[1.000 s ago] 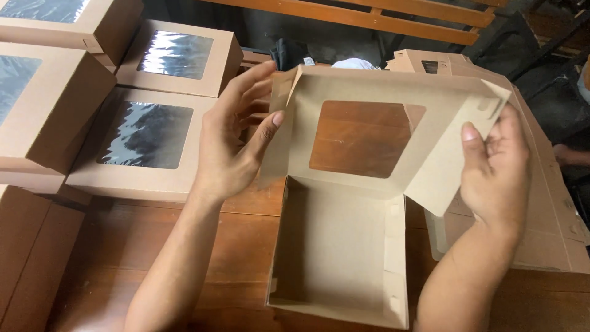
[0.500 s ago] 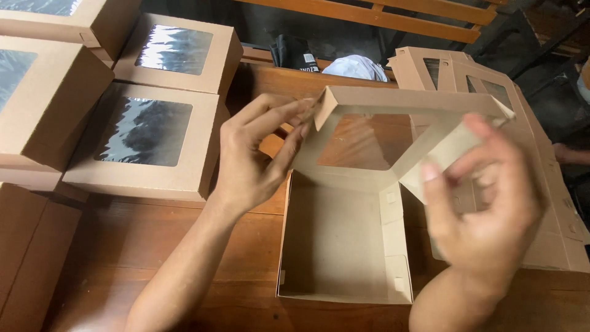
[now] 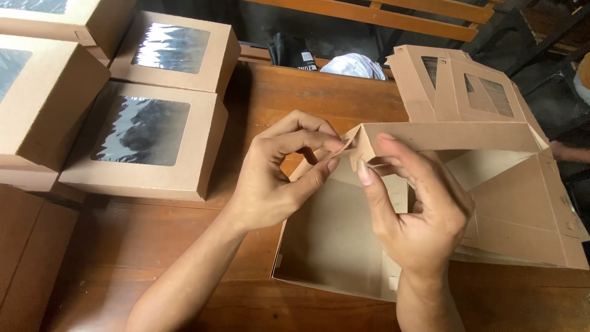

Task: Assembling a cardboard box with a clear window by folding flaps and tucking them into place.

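Note:
A brown cardboard box (image 3: 332, 246) lies open on the wooden table (image 3: 184, 258), its windowed lid folded down towards me. My left hand (image 3: 283, 178) pinches the lid's left front corner flap between thumb and fingers. My right hand (image 3: 418, 209) grips the same corner from the right, thumb on the front edge and fingers behind the lid. Both hands meet at that corner, over the box's tray. The lid's window is hidden behind my hands.
Several finished brown boxes with clear windows (image 3: 144, 141) are stacked at the left and back left. A pile of flat unfolded box blanks (image 3: 461, 86) lies at the back right. A white cloth and a dark bag (image 3: 356, 64) sit at the table's far edge.
The lid has swung down from upright towards the tray. My right hand moved left from the lid's right flap to its left front corner, where my left hand now pinches the flap.

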